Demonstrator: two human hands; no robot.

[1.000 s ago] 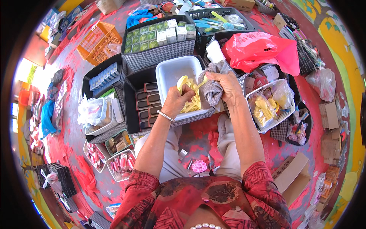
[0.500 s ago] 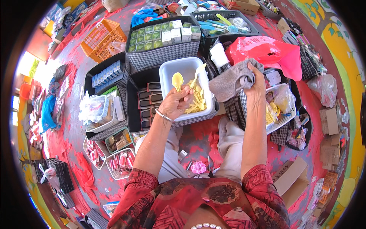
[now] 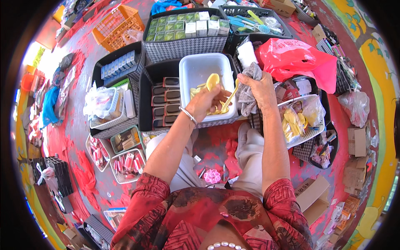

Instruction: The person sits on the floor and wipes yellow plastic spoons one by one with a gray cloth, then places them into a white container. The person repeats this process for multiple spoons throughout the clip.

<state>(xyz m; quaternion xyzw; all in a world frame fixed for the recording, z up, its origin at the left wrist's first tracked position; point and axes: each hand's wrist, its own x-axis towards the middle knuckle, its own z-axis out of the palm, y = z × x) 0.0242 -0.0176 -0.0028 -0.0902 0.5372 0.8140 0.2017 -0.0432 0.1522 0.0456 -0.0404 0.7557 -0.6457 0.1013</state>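
My left hand [image 3: 208, 99] is closed over the white tub [image 3: 200, 66], holding a yellow spoon [image 3: 213, 80] with its bowl up. A second yellow spoon [image 3: 228, 99] slants between my hands, its upper end by my right thumb. The grip at its lower end is partly hidden by my left fingers. My right hand [image 3: 260, 89] is closed on a bunched grey cloth [image 3: 248, 101] at the tub's right rim. More yellow spoons [image 3: 197, 90] lie inside the tub, partly covered by my left hand.
Left of the tub, a black bin [image 3: 146, 89] holds dark-faced packets. Behind stands a checked bin [image 3: 183, 46] of green boxes. A red plastic bag [image 3: 291, 58] and a white basket [image 3: 310, 134] with bagged yellow spoons are at right. Small baskets [image 3: 125, 177] sit lower left.
My right hand has brought the grey cloth left and down to the tub's rim, beside the second spoon. My left hand has shifted right with its spoon. The view has shifted slightly.
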